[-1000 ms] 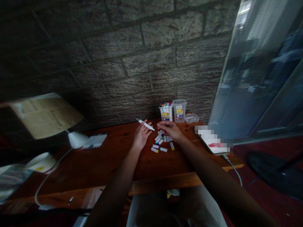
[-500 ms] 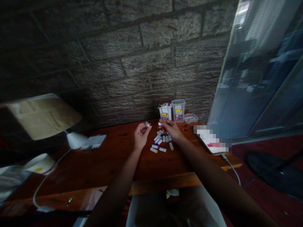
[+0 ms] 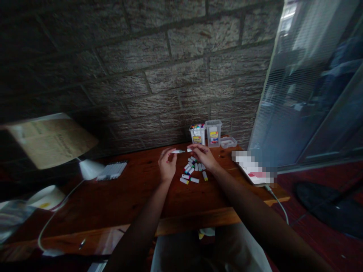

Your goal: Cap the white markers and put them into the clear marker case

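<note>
My left hand [image 3: 168, 163] is closed on an uncapped white marker [image 3: 177, 151], whose tip points right. A short white marker cap [image 3: 189, 150] is pinched in my right hand [image 3: 203, 155], just beyond that tip; a small gap separates the two. Below my hands, several loose caps [image 3: 194, 180] with coloured ends lie scattered on the wooden table [image 3: 136, 200]. Behind my right hand stands a clear box packed with markers [image 3: 197, 134]. Beside it are a second clear box [image 3: 213, 133] with a yellow label and a shallow clear lid [image 3: 228, 142].
A row of white markers [image 3: 112, 170] lies at the left, by a lamp [image 3: 53, 139] with a paper-like shade. Further left sits a white bowl [image 3: 47, 197]. A blurred-out device [image 3: 253, 168] with a cable [image 3: 279, 204] rests near the right edge. A stone wall [image 3: 184, 75] rises behind.
The marker in my left hand has turned from tilted to nearly level, its tip now facing the cap. My right hand has shifted slightly left with the cap.
</note>
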`<act>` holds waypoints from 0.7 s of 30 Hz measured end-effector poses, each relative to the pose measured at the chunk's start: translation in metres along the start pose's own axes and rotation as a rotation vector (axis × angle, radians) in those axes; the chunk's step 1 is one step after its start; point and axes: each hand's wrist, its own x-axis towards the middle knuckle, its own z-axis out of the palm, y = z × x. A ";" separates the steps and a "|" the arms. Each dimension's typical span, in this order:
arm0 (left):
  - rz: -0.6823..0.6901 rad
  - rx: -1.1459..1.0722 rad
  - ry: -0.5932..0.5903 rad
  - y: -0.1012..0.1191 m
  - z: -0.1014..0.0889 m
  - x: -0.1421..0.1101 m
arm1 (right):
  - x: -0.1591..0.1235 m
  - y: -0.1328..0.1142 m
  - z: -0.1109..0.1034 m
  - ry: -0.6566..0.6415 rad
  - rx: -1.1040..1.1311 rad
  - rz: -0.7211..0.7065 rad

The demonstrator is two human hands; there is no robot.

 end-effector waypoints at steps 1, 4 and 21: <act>-0.028 -0.023 0.001 0.000 0.000 0.000 | 0.000 0.000 0.000 0.001 -0.014 -0.006; -0.063 -0.062 0.021 0.000 0.000 -0.001 | -0.001 0.002 0.001 -0.013 -0.041 -0.024; 0.027 -0.038 -0.110 0.010 -0.003 0.001 | -0.003 0.008 0.005 -0.197 -0.178 -0.032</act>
